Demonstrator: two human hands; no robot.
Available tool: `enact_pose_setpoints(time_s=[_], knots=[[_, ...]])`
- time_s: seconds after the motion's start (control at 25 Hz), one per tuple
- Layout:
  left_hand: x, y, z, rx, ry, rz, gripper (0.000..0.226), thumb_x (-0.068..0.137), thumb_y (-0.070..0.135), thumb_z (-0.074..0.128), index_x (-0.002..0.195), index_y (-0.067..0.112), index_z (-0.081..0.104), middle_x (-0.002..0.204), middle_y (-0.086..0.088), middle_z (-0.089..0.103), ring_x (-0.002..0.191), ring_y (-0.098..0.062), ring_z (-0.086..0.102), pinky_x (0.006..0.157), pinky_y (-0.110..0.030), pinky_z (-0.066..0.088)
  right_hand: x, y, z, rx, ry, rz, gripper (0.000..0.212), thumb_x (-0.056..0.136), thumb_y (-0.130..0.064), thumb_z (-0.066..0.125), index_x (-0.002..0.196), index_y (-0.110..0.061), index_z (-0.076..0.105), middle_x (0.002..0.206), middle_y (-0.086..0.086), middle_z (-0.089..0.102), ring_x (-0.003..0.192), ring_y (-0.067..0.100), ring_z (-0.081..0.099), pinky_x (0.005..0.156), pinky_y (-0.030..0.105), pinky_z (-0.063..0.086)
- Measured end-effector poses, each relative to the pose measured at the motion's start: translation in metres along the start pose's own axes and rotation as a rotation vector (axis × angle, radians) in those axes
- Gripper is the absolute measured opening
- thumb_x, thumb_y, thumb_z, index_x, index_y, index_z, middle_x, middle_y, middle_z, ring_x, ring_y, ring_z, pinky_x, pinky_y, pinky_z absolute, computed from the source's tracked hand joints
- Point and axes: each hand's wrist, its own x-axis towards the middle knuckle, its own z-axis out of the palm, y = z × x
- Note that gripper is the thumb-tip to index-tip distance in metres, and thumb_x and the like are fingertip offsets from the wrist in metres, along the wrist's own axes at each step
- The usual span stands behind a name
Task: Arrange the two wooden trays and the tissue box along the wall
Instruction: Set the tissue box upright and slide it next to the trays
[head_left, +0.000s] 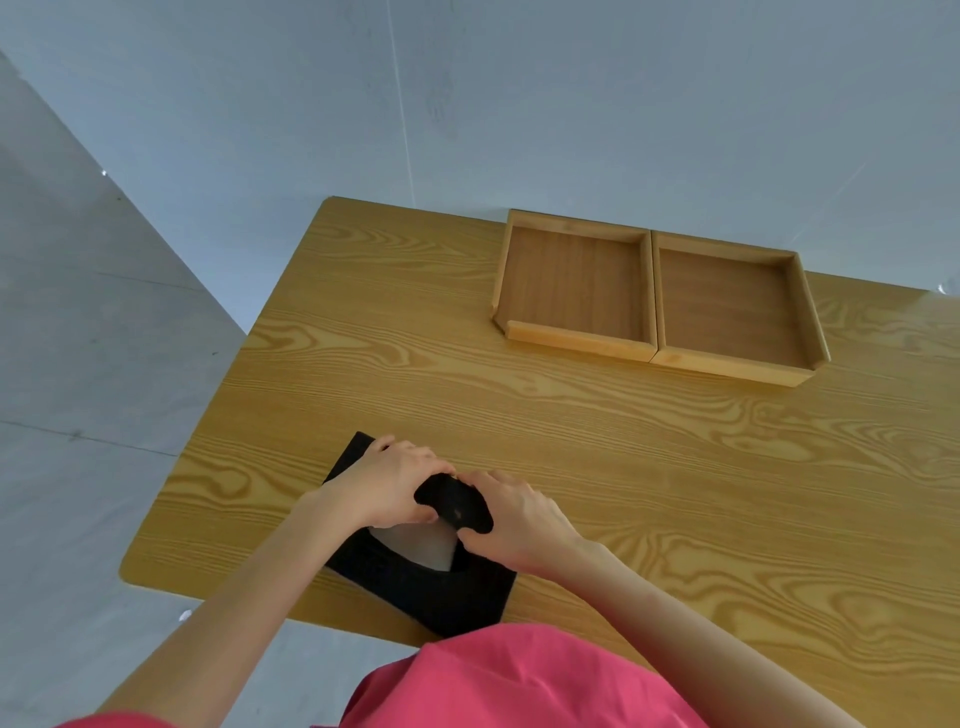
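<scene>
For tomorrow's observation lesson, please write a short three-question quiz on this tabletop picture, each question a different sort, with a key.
1. True or false: the two wooden trays stand side by side against the wall.
2. Where is the black tissue box? A) at the near table edge B) inside a tray C) on the floor
3. How many hands are on the box?

Key: 1 true. 2 A. 3 two: left hand, right hand.

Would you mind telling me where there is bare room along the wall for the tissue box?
The table is bare left of the two trays, up to its left corner. Right of them a bare strip runs out of view. The near left edge is crowded: both hands hold the tissue box there.
</scene>
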Motion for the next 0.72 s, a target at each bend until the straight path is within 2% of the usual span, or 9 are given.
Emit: enact_pose_setpoints(time_s=[0.16, 0.32, 0.56, 0.72], knots=[[-0.002, -0.002, 0.001, 0.025, 0.028, 0.027, 0.057, 0.088, 0.041, 0.051, 0.140, 0.030, 0.030, 0.146, 0.007, 0.038, 0.136, -0.015, 0.030, 0.118, -0.039, 0.010, 0.001, 0.003, 0.004, -0.061, 0.014, -0.021, 0.060, 0.083, -0.034, 0.057, 0.137, -0.021, 0.032, 0.127, 0.006, 0.050, 0.114, 0.027, 0.052, 0.087, 0.040, 0.046], [-0.003, -0.002, 0.004, 0.040, 0.107, 0.046, 0.056, 0.090, 0.042, 0.047, 0.141, 0.029, 0.029, 0.146, 0.007, 0.039, 0.135, -0.015, 0.031, 0.116, -0.036, 0.014, 0.003, 0.004, 0.008, -0.073, 0.084, -0.034, 0.059, 0.083, -0.030, 0.054, 0.137, -0.020, 0.033, 0.127, 0.007, 0.050, 0.115, 0.027, 0.050, 0.087, 0.039, 0.047], [0.019, 0.019, -0.011, -0.027, 0.326, 0.046, 0.058, 0.090, 0.044, 0.046, 0.141, 0.025, 0.029, 0.144, 0.004, 0.041, 0.133, -0.018, 0.035, 0.110, -0.035, 0.028, 0.013, 0.027, -0.027, -0.151, 0.217, -0.031, 0.060, 0.081, -0.020, 0.052, 0.138, -0.019, 0.034, 0.131, 0.007, 0.050, 0.124, 0.026, 0.043, 0.107, 0.036, 0.029], [0.041, 0.032, -0.023, -0.014, 0.310, 0.051, 0.057, 0.090, 0.043, 0.046, 0.142, 0.024, 0.029, 0.143, 0.000, 0.044, 0.130, -0.022, 0.039, 0.108, -0.036, 0.032, 0.016, 0.042, -0.045, -0.170, 0.221, 0.015, 0.059, 0.081, -0.020, 0.053, 0.137, -0.020, 0.035, 0.130, 0.007, 0.052, 0.122, 0.025, 0.045, 0.106, 0.036, 0.031]])
